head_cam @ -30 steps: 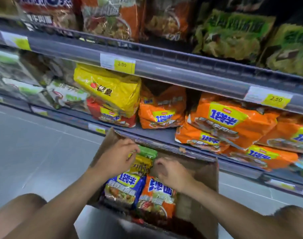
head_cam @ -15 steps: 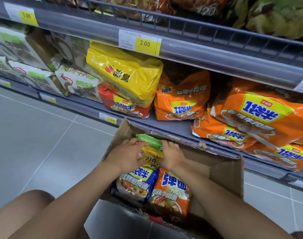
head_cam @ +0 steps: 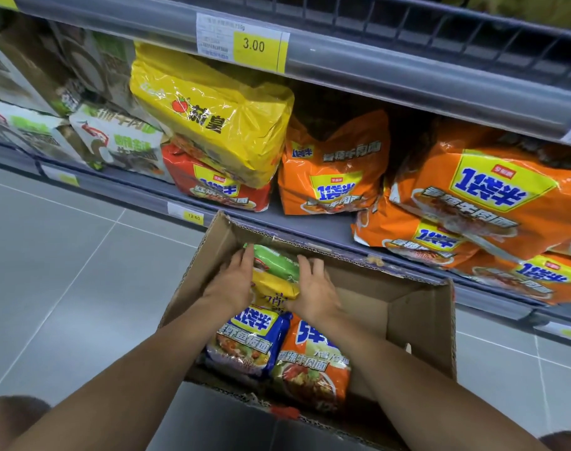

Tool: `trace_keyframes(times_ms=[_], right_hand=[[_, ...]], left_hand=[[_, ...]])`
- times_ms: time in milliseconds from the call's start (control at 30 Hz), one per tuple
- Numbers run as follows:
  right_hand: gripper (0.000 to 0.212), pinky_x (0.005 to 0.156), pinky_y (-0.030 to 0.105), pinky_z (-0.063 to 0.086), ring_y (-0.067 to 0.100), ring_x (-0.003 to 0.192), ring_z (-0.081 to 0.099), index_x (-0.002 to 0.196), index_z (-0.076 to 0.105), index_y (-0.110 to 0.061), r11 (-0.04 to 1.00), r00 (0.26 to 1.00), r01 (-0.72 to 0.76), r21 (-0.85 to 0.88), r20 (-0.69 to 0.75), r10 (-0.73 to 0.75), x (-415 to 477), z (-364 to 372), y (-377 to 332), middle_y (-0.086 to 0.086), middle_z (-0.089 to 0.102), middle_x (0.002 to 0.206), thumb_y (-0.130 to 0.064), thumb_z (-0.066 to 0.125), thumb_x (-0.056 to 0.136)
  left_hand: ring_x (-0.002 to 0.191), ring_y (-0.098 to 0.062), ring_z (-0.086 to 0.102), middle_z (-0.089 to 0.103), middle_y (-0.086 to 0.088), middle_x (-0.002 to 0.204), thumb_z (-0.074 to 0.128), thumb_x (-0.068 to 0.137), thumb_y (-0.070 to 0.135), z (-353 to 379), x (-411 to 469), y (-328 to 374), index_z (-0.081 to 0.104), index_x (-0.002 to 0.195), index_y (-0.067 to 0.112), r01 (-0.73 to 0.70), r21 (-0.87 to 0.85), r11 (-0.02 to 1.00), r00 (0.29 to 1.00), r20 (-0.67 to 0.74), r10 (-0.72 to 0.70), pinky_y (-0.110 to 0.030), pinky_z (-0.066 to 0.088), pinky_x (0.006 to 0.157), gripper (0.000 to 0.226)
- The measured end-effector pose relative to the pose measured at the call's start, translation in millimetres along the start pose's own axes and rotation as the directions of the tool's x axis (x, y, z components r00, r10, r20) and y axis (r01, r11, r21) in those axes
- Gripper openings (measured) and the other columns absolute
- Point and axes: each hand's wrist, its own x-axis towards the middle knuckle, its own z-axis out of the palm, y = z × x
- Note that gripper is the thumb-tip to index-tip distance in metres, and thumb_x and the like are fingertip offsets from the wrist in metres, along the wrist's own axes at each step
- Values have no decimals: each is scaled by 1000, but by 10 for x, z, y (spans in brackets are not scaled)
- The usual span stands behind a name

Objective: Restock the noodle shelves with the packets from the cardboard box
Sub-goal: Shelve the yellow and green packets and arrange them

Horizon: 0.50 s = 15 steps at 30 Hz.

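Left hand and right hand either side of green packet and yellow packet, inside cardboard box
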Motion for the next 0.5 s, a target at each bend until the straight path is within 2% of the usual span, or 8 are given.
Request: trace_keyframes(times_ms=[67,133,233,300,400,500], right_hand=[[114,108,43,43,28,136,40,156,14,-20,997,999,-24,-74,20,26,-7,67,-25,6,37,148,-51,83,70],[106,105,42,44,27,131,45,152,25,-20,988,999,-47,-147,-6,47,4,118,-43,4,47,144,-60,78,70],[83,96,41,49,26,123,51,137,40,-22,987,999,-21,-157,-48,13,34,103,-69,1,54,135,-55,78,71],[78,91,39,53,26,119,55,135,41,-22,994,998,22,-111,-49,-28,24,51,-66,0,52,131,-47,82,73],[81,92,37,54,24,119,57,140,38,-24,993,992,98,-71,-68,-103,-35,-113,-7,-2,50,133,-39,83,74],[86,97,37,53,21,122,55,144,37,-26,989,987,142,-44,-63,-145,-172,-392,45,-4,49,137,-40,83,72]], left_hand=[[138,-33,40,16,-6,161,68,81,2,37,34,-37,-7,157,29,2,2,1000,999,-35,-2,-46,43,109,110],[125,-31,51,29,-9,150,66,80,-3,41,58,-74,-10,156,33,-13,46,999,998,-64,15,-44,49,101,113],[113,-30,59,41,-12,138,65,81,-8,25,66,-99,-8,157,32,-14,131,991,998,-61,22,-43,52,96,113],[111,-31,61,43,-14,137,64,80,-10,12,38,-99,4,156,28,-9,157,988,997,-78,21,-41,53,95,103],[108,-32,63,43,-11,132,69,82,1,-78,-57,-92,25,142,26,-54,108,993,992,-108,65,-40,55,91,78],[101,-31,66,45,-6,126,77,79,20,-336,-215,-10,34,126,29,-144,53,988,981,-124,149,-43,58,85,65]])
